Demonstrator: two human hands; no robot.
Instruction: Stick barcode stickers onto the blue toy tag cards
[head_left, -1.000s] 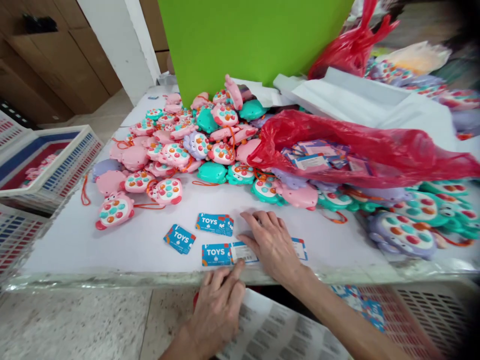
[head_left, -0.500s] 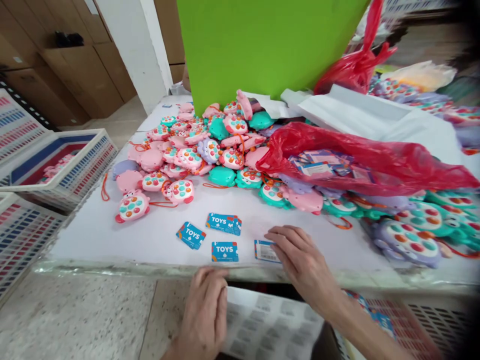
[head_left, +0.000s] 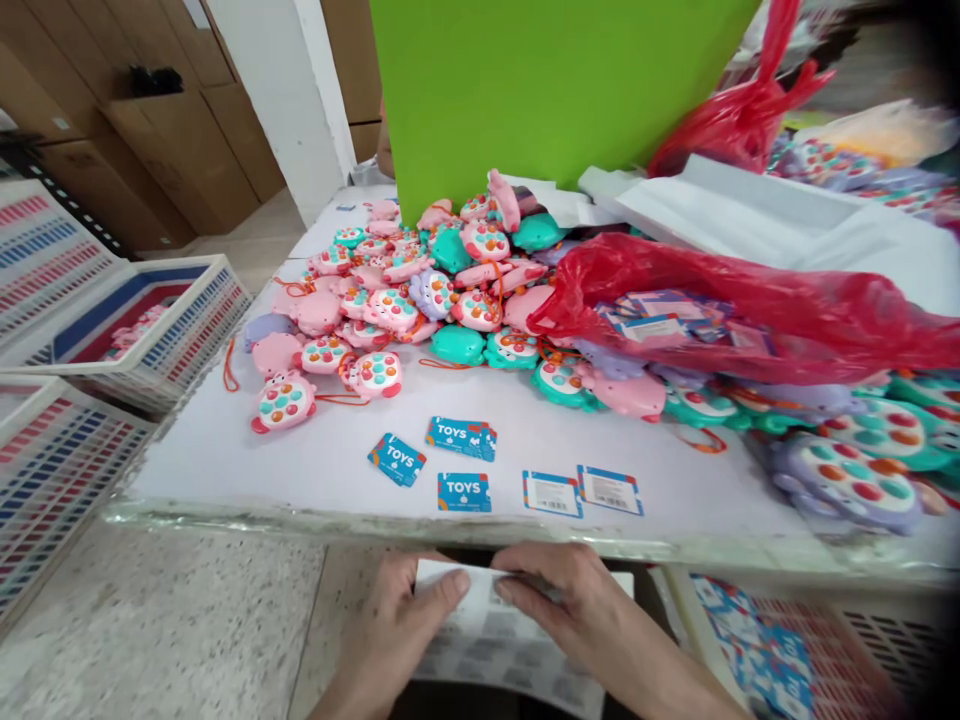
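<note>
**Label sheet held low, under the counter edge**

You hold a white sheet printed with rows of small grey labels, just below the counter's front edge. Your left hand is closed on its left side with the thumb on top. Your right hand pinches its upper edge.

On the counter above lie three blue TOYS tags. Just to their right are two white barcode cards, side by side. Behind them a heap of pink, teal and purple toys spreads up to a green board. A red plastic bag full of cards sprawls to the right.

White paper covers the counter. Plastic baskets stand to your left over a speckled floor.
</note>
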